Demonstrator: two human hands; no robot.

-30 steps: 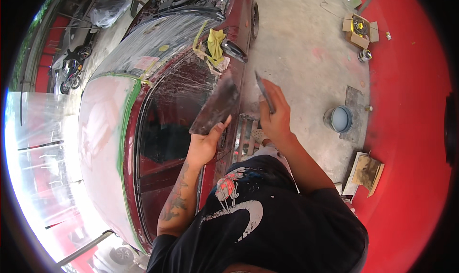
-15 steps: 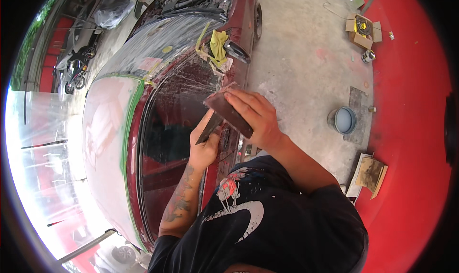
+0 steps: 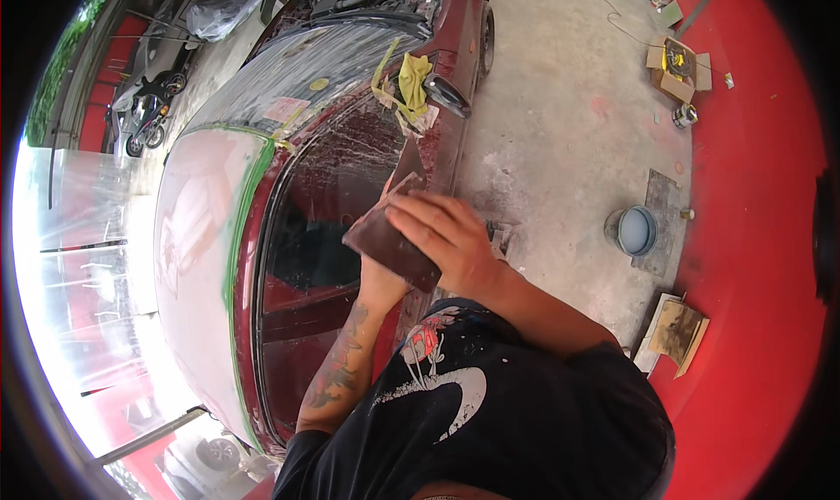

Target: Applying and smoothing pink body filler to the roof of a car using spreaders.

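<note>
In my right hand is a dark brown rectangular sheet that looks like sandpaper, gripped by its upper edge with the fingers across its face. My left hand is behind that sheet, most of its fingers covered. A second dark, pointed piece of sandpaper sticks up beyond the first, apparently in the left hand. Both hands are in front of my chest, above the side window of a dark red car. Ahead of them is the door mirror, with a yellow cloth beside it.
The car's whitish roof is edged with green masking tape. Its windscreen is streaked. On the concrete floor to the right stand a bucket of cloudy liquid, a cardboard box, a can and boards by a red wall.
My right hand and its sheet have moved down and left, over my left hand. The left hand's piece now points up beyond it instead of down below it.
</note>
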